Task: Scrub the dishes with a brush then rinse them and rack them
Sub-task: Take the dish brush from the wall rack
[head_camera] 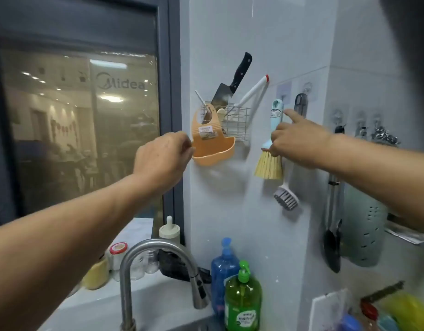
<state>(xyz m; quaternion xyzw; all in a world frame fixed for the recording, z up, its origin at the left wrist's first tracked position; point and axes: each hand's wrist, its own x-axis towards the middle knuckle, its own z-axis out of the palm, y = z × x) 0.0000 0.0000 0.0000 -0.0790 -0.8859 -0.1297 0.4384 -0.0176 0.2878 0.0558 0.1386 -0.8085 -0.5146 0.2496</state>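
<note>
Gripping brush (271, 149) in right hand (299, 143)

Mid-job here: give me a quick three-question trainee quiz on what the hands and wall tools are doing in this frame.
1. True or false: the right hand is closed around the pale blue handle of the straw-bristled brush hanging on the wall.
2. What does the left hand touch? A) the curved steel faucet B) the orange plastic hanging caddy C) the green dish soap bottle
3. Fill in: the black-handled cleaver stands in the wire ____ on the wall.

Key: 1 true; 2 B; 3 basket.
</note>
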